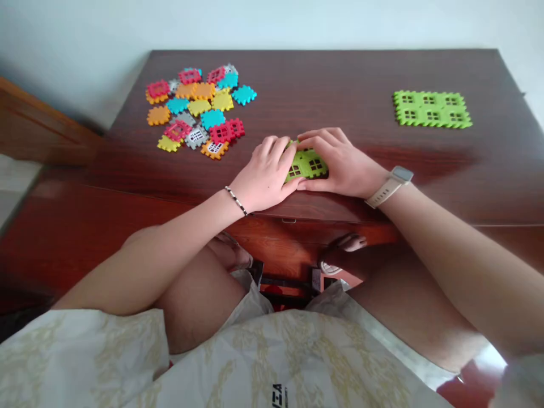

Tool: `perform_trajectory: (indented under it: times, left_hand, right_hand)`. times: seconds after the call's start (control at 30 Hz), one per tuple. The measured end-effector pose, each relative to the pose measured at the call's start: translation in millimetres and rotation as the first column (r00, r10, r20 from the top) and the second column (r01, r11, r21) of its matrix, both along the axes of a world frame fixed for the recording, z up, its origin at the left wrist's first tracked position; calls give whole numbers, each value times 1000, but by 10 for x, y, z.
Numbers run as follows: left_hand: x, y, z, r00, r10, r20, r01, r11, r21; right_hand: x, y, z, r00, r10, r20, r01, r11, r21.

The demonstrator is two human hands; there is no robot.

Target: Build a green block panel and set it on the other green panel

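Observation:
Green interlocking plastic tiles with window cut-outs (306, 163) lie on the dark wooden table (323, 85) near its front edge. My left hand (266, 173) presses on them from the left, fingers curled over their edge. From the right, my right hand (340, 164) grips the same green tiles, thumb below and fingers laid across the top. A beaded bracelet is on my left wrist and a pale watch on my right.
A pile of several loose tiles (198, 107) in red, orange, yellow, teal and grey lies at the table's back left. A flat joined panel of green tiles (431, 109) rests at the back right. A wall runs behind the table.

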State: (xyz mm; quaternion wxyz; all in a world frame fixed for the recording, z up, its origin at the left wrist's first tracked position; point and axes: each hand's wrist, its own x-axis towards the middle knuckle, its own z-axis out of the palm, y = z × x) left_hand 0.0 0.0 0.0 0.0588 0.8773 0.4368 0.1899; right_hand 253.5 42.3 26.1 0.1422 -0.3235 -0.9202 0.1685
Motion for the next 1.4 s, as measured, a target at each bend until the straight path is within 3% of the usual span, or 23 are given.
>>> perform_trajectory:
  times: [0.13,0.4,0.73,1.4]
  left_hand:
    - [6,-37,-2,999,24,-25,-23,998,60]
    - [27,-37,105,992,25,-127,-22,1000,22]
    - [-153,10,181,985,-76,-152,77,997,6]
    - [-675,-25,200,988,-146,42,149,986,-78]
  right_hand:
    - [31,-2,-69,998,30,-46,-27,998,62]
    - [51,20,-178,989,82,-122,-67,990,125]
    - [75,-6,-131,991,106,-83,-92,983,160]
    - [392,-87,-56,994,26,-111,-19,997,70]
